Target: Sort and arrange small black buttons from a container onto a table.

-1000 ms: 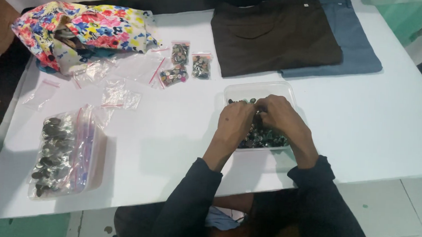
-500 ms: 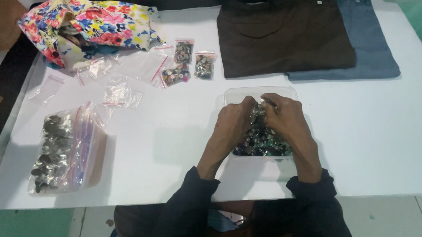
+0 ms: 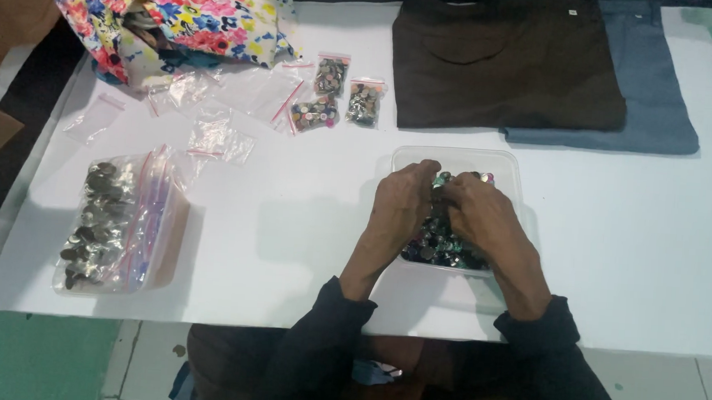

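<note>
Shiny buttons [image 3: 440, 245] fill the clear tub [image 3: 502, 164] near the desk's front edge; left hand [image 3: 401, 204] and right hand [image 3: 477, 216] dig in, fingers curled, grip hidden.

Since a second ago the left hand [image 3: 401, 204] and right hand [image 3: 477, 214] have drawn closer, their fingertips now meeting over the small buttons [image 3: 440, 245] at the far side of the clear tub [image 3: 457, 158]. The view has shifted slightly, so the tub sits nearer mid-frame.

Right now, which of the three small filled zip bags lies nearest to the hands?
The rightmost small bag, beside the brown cloth. The other two lie further left of the hands.
</note>
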